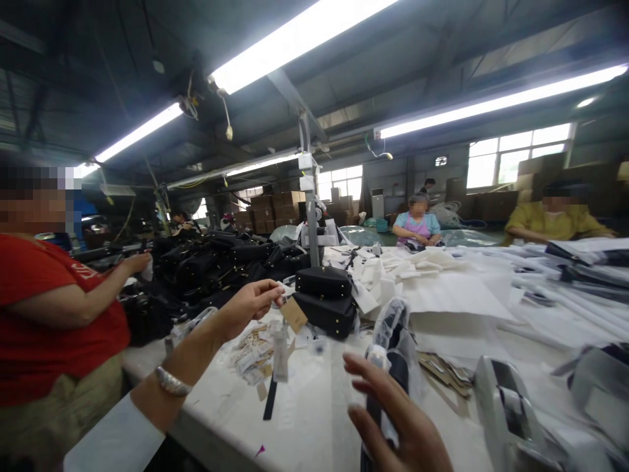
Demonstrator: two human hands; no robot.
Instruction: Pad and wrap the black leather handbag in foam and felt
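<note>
My left hand [255,303] is closed in a pinch above the table, and a brown hang tag [293,314] dangles at its fingertips. A clear packet [280,357] shows just below; I cannot tell whether it hangs from the same pinch. My right hand [400,419] is held with fingers apart and nothing visible in it, close over a black bag in clear plastic [393,331]. It hides part of that bag. Under my left hand lies a loose pile of tags with strings [250,357]. Two black bags [324,308] are stacked behind the brown tag.
A grey tape dispenser [508,410] stands at right, beside a stack of brown cards [445,373]. White foam sheets [452,295] cover the table's far right. Black bags [211,262] are heaped at left, where a person in red [59,314] stands. A post [312,223] rises behind.
</note>
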